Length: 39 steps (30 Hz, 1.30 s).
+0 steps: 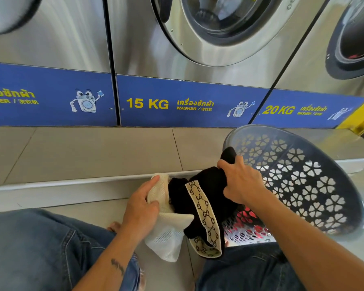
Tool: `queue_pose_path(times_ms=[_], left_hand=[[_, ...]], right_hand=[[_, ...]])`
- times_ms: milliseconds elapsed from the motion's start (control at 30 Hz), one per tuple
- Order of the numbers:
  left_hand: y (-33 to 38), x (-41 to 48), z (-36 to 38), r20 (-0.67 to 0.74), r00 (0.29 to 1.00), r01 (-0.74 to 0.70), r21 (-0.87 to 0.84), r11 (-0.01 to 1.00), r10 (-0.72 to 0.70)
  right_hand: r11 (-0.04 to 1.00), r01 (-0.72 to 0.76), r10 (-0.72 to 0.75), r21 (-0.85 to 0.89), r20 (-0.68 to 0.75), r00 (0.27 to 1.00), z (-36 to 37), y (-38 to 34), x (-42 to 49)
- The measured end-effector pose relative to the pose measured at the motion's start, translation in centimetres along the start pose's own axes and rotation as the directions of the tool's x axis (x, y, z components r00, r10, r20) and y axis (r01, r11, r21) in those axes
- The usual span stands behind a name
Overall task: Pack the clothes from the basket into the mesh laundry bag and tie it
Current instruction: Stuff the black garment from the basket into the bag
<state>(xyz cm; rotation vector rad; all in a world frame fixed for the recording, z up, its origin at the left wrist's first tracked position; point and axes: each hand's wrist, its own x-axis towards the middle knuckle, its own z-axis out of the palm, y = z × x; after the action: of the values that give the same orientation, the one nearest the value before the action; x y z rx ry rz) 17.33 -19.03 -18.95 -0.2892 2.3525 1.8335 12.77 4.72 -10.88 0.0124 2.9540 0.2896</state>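
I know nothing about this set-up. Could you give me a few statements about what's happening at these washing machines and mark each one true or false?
1. The left hand holds the white mesh bag. True.
2. The right hand is empty. False: its fingers grip a black garment with a beige patterned band.
3. The basket stands upright on the floor. False: it is tipped over, with its opening turned toward the person.
4. The label on the middle washer reads 15 KG. True.
5. The person wears blue jeans. True.
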Motion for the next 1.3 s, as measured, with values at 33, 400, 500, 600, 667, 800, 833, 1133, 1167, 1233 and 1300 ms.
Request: queue_pose_path(times_ms=[33, 400, 500, 600, 667, 800, 833, 1133, 1167, 1233, 1300], left_hand=[[0.0, -0.1, 0.0, 0.005, 1.0, -0.001, 0.007, 1.0, 0.001], [-0.9, 0.2, -0.6, -0.005, 1.0, 0.018, 0.089, 0.996, -0.017], [-0.7, 0.2, -0.4, -0.001, 1.0, 0.018, 0.07, 0.997, -0.018], [-0.4, 0.3, -0.4, 0.0, 1.0, 0.014, 0.04, 0.999, -0.014], [-0.4, 0.3, -0.5, 0.005, 1.0, 0.017, 0.022, 1.0, -0.017], [-0.4, 0.4, -1.0, -0.027, 0.999, 0.04, -0.029, 0.999, -0.04], [-0.4, 0.4, -1.2, -0.034, 0.998, 0.05, -0.048, 0.998, -0.052], [-0.6, 0.9, -2.3, -0.093, 0.993, 0.056, -0.165, 0.985, -0.072], [-0.7, 1.1, -2.5, -0.114, 0.991, 0.051, -0.162, 0.986, -0.07], [-0.7, 1.3, -3.1, -0.144, 0.988, 0.033, -0.151, 0.988, -0.055], [-0.6, 1.5, -3.5, -0.145, 0.988, 0.033, -0.122, 0.992, -0.051]], right_hand=[[1.0, -0.012, 0.012, 0.006, -0.015, 1.0, -0.1, 0.0, -0.1], [0.993, -0.032, 0.049, 0.117, -0.149, 0.988, -0.6, -0.1, -1.1], [0.997, -0.025, 0.043, 0.077, -0.239, 0.97, -1.4, -0.3, -1.6], [0.996, 0.045, -0.015, 0.075, -0.363, 0.932, -2.5, -1.1, -2.3], [0.987, 0.125, -0.075, 0.099, -0.405, 0.911, -3.2, -2.5, -2.8], [0.953, 0.243, -0.16, 0.18, -0.382, 0.91, -3.8, -6.4, -2.4], [0.944, 0.245, -0.154, 0.222, -0.361, 0.92, -3.6, -7.3, -1.8], [0.499, 0.035, -0.103, 0.866, 0.019, 0.995, 4.3, -12.9, 1.2], [0.429, 0.034, -0.13, 0.903, 0.024, 0.991, 5.0, -13.4, 1.0], [0.355, 0.049, -0.192, 0.934, 0.021, 0.981, 6.5, -14.4, 0.5], [0.36, 0.075, -0.26, 0.93, 0.023, 0.965, 8.1, -15.7, 0.3]])
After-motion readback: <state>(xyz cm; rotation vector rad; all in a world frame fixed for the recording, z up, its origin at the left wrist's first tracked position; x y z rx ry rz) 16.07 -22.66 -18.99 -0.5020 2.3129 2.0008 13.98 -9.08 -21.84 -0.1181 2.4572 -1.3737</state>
